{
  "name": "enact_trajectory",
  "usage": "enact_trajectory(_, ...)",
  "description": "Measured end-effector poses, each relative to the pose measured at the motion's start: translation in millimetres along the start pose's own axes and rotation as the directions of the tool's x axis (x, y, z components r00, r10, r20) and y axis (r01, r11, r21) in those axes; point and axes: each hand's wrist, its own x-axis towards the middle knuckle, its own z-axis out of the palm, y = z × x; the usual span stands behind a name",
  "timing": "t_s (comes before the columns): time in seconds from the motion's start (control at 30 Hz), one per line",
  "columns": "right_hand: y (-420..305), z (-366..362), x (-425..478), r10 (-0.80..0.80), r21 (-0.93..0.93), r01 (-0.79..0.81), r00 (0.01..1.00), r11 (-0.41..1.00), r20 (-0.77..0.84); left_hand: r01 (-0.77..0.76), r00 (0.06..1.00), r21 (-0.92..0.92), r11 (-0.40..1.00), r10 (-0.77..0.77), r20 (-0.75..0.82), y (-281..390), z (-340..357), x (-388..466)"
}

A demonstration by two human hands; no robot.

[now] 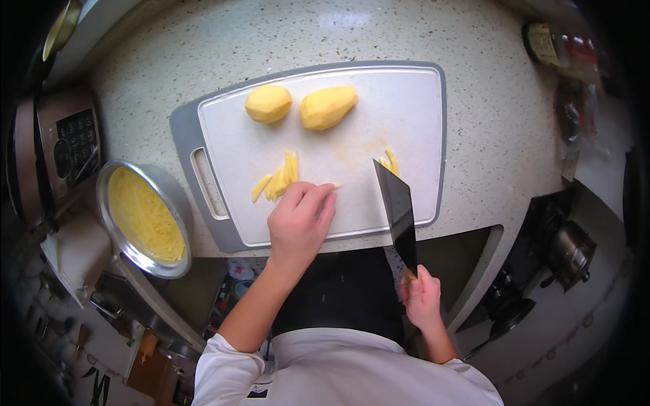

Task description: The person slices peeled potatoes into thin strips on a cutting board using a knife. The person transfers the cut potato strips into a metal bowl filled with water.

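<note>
My left hand (300,218) pinches a small potato strip (336,187) at its fingertips, low over the white cutting board (350,147) with a grey rim. Just beyond its knuckles lie several cut potato strips (279,177), partly hidden by the hand. My right hand (423,299) grips the handle of a broad kitchen knife (398,213), its dark blade pointing away from me over the board's near right part. A few potato strips (391,161) show behind the blade's tip, partly covered. Two peeled potatoes, one rounder (268,104) and one longer (327,108), rest at the board's far side.
Left of the board, a metal bowl (185,223) holds shredded potato (144,213). A cooker with a button panel (71,144) stands beyond it. At the right are a jar (541,44), plastic bags (576,114) and a lidded pot (571,254) on the stove. The speckled countertop (325,30) surrounds the board.
</note>
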Motion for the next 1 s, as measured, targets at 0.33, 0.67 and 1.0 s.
enact_trajectory(0.33,6,-19,0,-0.004,0.059,0.013,0.988,0.998,-0.158,-0.288,0.944,-0.159,0.944,0.308,0.118,30,40,43)
enact_trajectory(0.67,11,-13,-1,0.007,0.081,0.003,0.993,0.997,-0.121,0.076,0.993,0.298,0.952,-0.044,-0.111,-16,-47,36)
enact_trajectory(1.0,8,-12,-1,-0.02,0.059,0.026,0.994,0.998,-0.112,0.175,0.979,0.212,0.962,-0.146,-0.142,-42,-59,24)
